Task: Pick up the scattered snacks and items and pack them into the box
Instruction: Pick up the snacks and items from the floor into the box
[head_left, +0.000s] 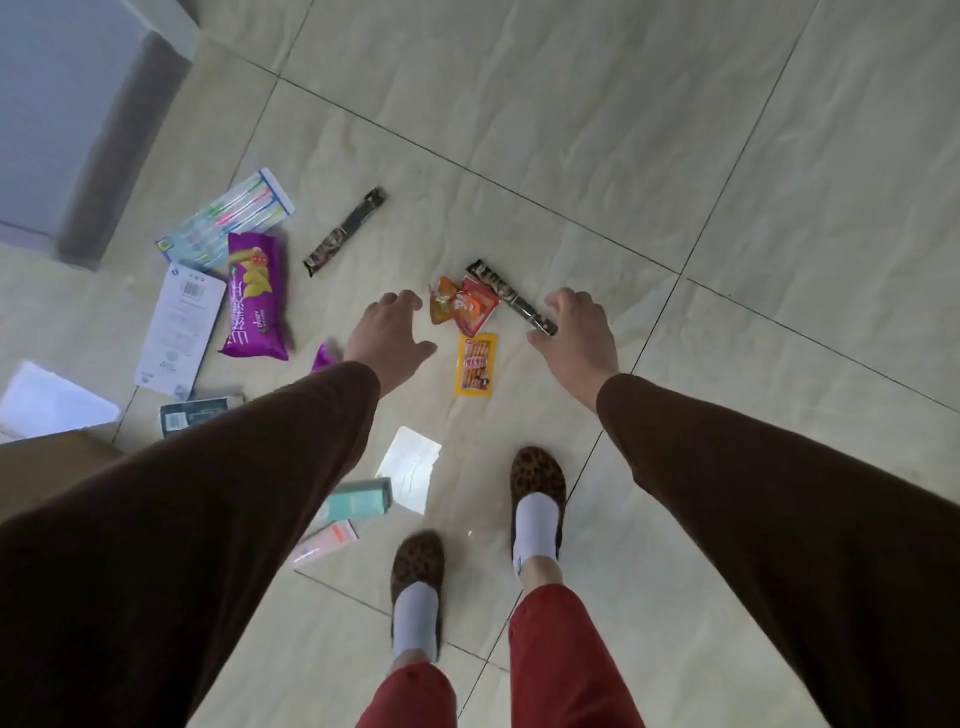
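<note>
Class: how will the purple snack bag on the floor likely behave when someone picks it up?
The purple snack bag looks puffed, so probably light for its size. Its glossy wrapper may be slippery and crinkle under a grip. Lying flat, it seems unlikely to roll.

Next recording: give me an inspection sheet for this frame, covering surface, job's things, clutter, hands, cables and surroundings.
Surface: beige tiled floor with dark grout lines.
Job's things: purple snack bag, toothbrush pack, two dark bars, orange wrappers, yellow sachet, white carton, dark box, teal box, pink pack, all lying on the floor; cardboard box at lower left, only an edge showing.
Clutter: white card near the feet; white sheet by the box.
Hands: left hand and right hand spread above the snacks, no grip yet.
Cables: nothing seen.
Surroundings: grey wall at upper left.
</note>
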